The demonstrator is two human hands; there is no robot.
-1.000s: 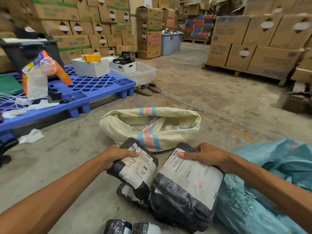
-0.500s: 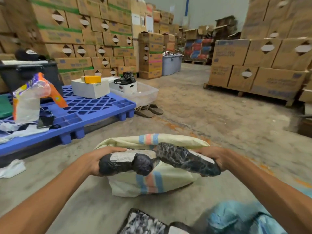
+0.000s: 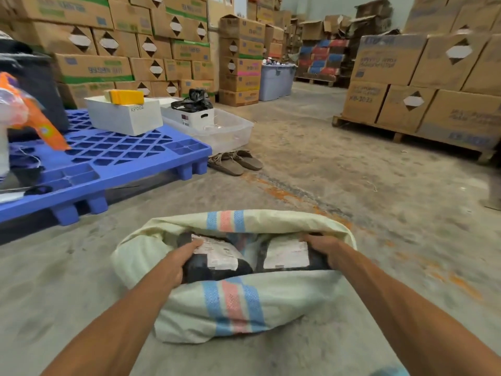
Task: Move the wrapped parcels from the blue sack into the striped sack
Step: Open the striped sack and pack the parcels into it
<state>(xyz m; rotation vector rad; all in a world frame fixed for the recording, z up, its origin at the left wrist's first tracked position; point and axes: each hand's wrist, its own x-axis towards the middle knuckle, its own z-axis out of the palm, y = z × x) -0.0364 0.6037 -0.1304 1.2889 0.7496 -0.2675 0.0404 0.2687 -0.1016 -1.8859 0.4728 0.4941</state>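
From the head view, both of your forearms reach forward and down into the open mouth of the cream woven sack with blue and pink stripes (image 3: 235, 305), which lies on the grey concrete floor (image 3: 325, 172). Your left hand (image 3: 177, 263) grasps the left edge of a black plastic-wrapped parcel with a white shipping label (image 3: 219, 257), thumb laid on top near the label and fingers curled under. Your right hand (image 3: 322, 246) grasps the right edge of a second black wrapped parcel with a white label (image 3: 286, 256). The two parcels lie side by side between your hands, just inside the sack's mouth, with its near lip folded below them and its far lip arched over them. Under your right forearm, at the bottom edge, a sliver of pale blue material (image 3: 390, 372) shows, too little to tell what it is. Ahead and to the left of your left hand sits a blue plastic grid pallet (image 3: 108, 158) carrying a white rectangular box (image 3: 122, 118) with a yellow block (image 3: 126, 96) on top. Just beyond the pallet's corner stand a clear plastic tub (image 3: 227, 131) and a pair of brown sandals (image 3: 235, 162). Well beyond your right hand, brown cardboard cartons (image 3: 406, 104) are stacked on a wooden pallet (image 3: 406, 134).
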